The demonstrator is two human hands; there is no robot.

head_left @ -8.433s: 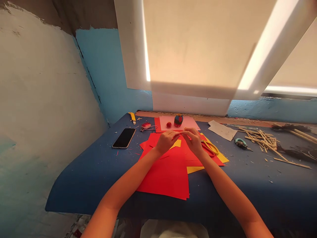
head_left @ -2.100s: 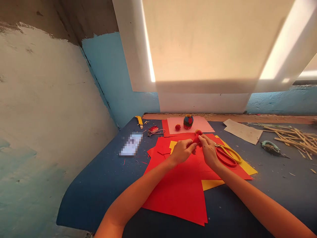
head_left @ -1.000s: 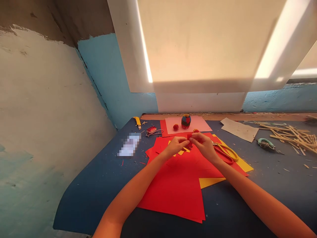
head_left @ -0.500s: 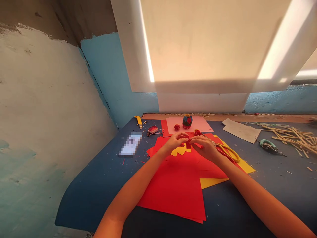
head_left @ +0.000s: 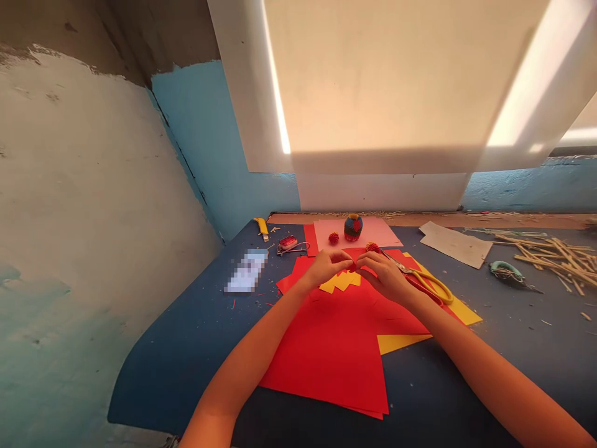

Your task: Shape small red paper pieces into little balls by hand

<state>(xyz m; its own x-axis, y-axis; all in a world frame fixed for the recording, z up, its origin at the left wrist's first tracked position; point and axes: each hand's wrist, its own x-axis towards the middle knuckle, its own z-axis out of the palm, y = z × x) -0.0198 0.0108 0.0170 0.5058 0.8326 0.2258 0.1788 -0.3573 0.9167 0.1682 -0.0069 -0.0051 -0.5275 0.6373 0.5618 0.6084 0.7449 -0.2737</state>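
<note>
My left hand (head_left: 329, 267) and my right hand (head_left: 383, 275) meet over the papers, fingertips pinched on a small red paper piece (head_left: 353, 267). Its exact shape is partly hidden by the fingers. Just below them, several small yellow paper pieces (head_left: 342, 283) lie on large red paper sheets (head_left: 331, 354). By my right hand are yellow-handled scissors (head_left: 441, 289), resting on the red and yellow paper. Beyond the fingers sit two small red-and-yellow textured balls, one at the left (head_left: 333, 238) and another near the scissors' tips (head_left: 372, 247).
A small multicoloured pot (head_left: 353, 228) stands on pink paper (head_left: 385, 233). To the left lie a yellow cutter knife (head_left: 262, 228), a red object with a metal loop (head_left: 288, 243) and a blurred phone-like rectangle (head_left: 247, 270). Pliers (head_left: 508, 274), thin sticks (head_left: 557, 258) and grey card (head_left: 454, 242) lie right.
The red piece between my fingertips has turned or folded and hangs lower less than before, showing more of the yellow pieces. My hands stay in nearly the same place.
</note>
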